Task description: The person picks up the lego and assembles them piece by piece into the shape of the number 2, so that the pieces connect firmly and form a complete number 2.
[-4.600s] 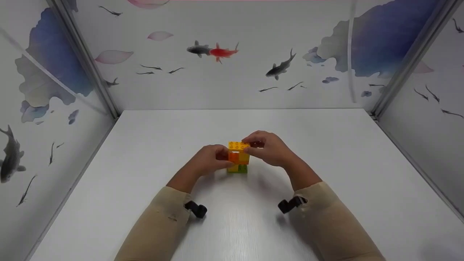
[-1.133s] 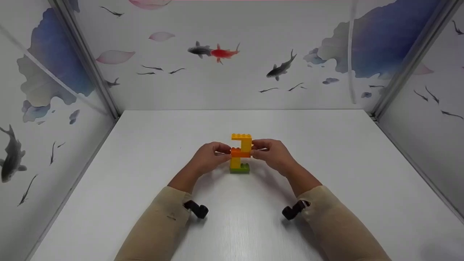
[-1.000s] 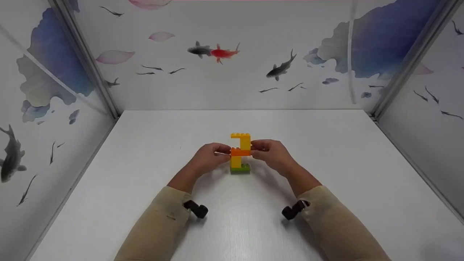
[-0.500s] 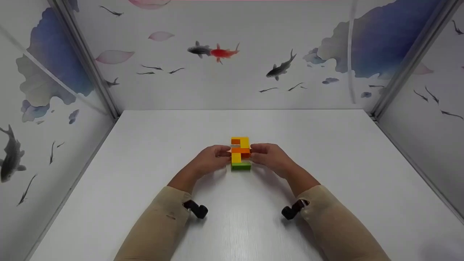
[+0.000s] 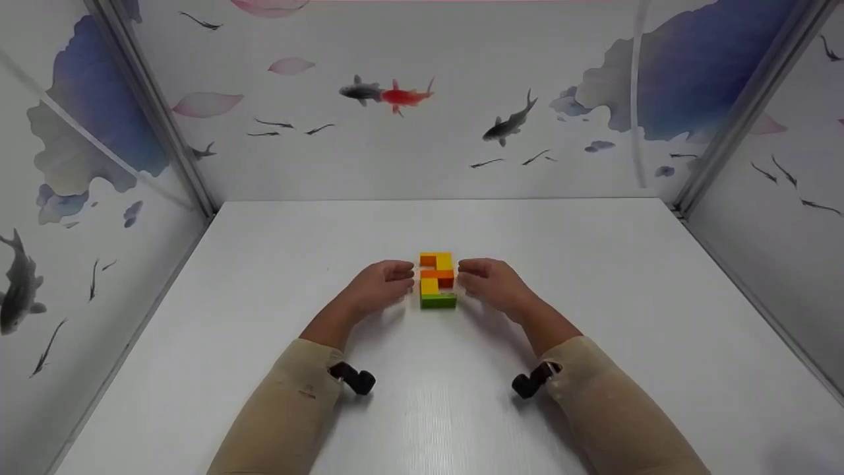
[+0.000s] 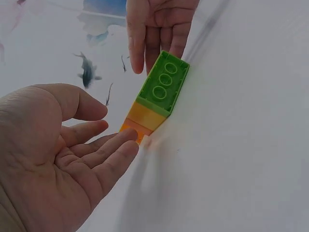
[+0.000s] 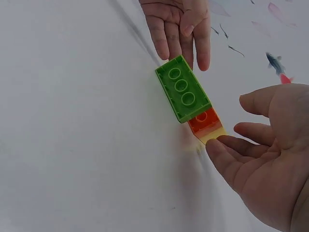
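A small structure of toy building bricks lies on its back on the white table between my hands, the hollow underside of its green brick (image 6: 165, 79) facing me. Beyond that come a yellow brick (image 5: 429, 286), an orange brick (image 5: 428, 273), another yellow brick (image 5: 444, 262) and a yellow-orange end brick (image 5: 428, 258). My left hand (image 5: 381, 287) is just left of the structure, fingers extended and apart from it in the head view. On the opposite side is my right hand (image 5: 493, 284), fingers loosely bent, fingertips close to the bricks. Neither hand grips anything.
The white tabletop (image 5: 422, 396) spreads around the bricks. Walls printed with fish and leaves (image 5: 422, 132) enclose its back and sides, with metal posts (image 5: 161, 112) at the corners. A black wrist camera (image 5: 356, 379) sticks out from each beige sleeve (image 5: 283, 409).
The brick structure, earlier standing upright in my fingers, has been tipped back onto the table. Both hands have let go of it, the left drawing slightly away to the left.
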The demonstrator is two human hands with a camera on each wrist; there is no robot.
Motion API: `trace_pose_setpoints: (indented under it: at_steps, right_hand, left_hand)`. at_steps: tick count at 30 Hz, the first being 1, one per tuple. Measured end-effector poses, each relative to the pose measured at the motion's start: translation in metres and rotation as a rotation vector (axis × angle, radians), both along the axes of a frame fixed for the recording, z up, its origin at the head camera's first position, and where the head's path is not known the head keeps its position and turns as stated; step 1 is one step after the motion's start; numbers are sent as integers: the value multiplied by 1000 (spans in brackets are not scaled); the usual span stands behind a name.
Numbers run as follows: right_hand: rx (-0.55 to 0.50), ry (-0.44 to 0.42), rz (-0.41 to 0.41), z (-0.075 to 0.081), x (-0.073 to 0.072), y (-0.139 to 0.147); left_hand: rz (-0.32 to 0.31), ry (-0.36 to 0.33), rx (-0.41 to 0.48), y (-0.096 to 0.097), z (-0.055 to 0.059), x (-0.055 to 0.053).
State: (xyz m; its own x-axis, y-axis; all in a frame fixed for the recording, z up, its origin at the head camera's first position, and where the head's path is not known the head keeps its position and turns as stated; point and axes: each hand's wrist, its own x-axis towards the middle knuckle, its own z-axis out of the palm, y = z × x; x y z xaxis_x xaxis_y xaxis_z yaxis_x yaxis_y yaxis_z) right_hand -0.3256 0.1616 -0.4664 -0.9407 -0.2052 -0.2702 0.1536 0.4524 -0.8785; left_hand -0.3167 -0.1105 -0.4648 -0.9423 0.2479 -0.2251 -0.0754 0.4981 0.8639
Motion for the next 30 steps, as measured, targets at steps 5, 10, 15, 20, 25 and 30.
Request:
trace_pose_setpoints:
  at_steps: [5, 10, 15, 20, 25, 30]
  right_hand:
    - [64, 60, -38, 3, -7, 10]
    - [211, 129, -38, 8, -11, 19]
    - [416, 224, 13, 12, -12, 29]
    - [620, 289, 126, 13, -12, 34]
    - [830, 338, 176, 18, -8, 36]
    - [970, 399, 169, 28, 0, 35]
  left_hand:
    - [56, 73, -28, -13, 6, -7]
    - [50, 141, -156, -31, 8, -12]
    - [26, 274, -393, -48, 9, -13]
    - [24, 345, -721, -54, 11, -9]
    - [54, 352, -914, -50, 17, 1]
    - [80, 344, -974, -39, 32, 10]
